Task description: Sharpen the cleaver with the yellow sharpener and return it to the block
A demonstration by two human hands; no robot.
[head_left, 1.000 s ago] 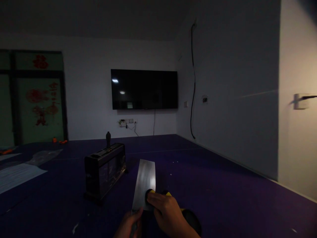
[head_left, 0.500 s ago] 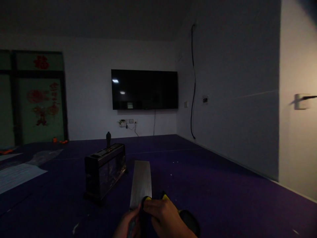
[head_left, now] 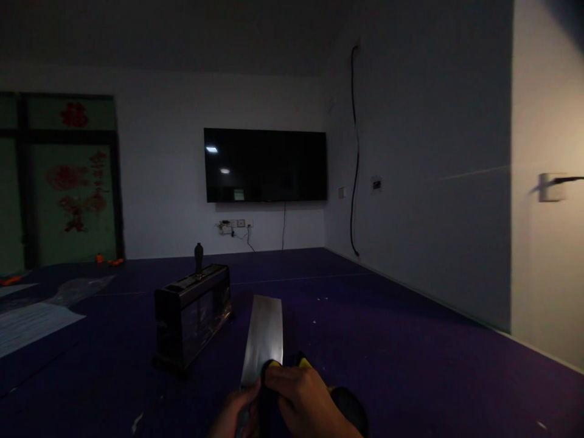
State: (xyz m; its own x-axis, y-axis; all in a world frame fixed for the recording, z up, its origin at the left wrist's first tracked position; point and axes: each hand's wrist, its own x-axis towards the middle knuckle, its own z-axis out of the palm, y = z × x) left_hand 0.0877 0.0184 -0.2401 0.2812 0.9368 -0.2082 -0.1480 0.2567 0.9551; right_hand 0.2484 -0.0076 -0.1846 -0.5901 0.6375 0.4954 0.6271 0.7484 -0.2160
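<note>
A broad, flat metal blade [head_left: 266, 331] with a squared far end, like that of a cleaver, points away from me over the purple surface. My left hand [head_left: 235, 410] is closed around its near end, where a greyish handle partly shows. Against the blade's right side, my right hand [head_left: 305, 395] is closed on a black and yellow tool [head_left: 349, 406]. Its yellow edges show at the fingertips, and a rounded black part sticks out to the right of the hand. The exact kind of tool is hidden by my fingers and the dim light.
A dark box-shaped appliance [head_left: 194, 319] with a knob on top stands left of the blade. White sheets [head_left: 36, 325] and clear plastic [head_left: 82, 289] lie farther left. Small orange things [head_left: 116, 262] sit near the glass door [head_left: 73, 201]. A television [head_left: 267, 165] hangs on the far wall.
The far end of the blade has swung slightly to the right and its face catches more light. Both hands keep their hold in nearly the same place.
</note>
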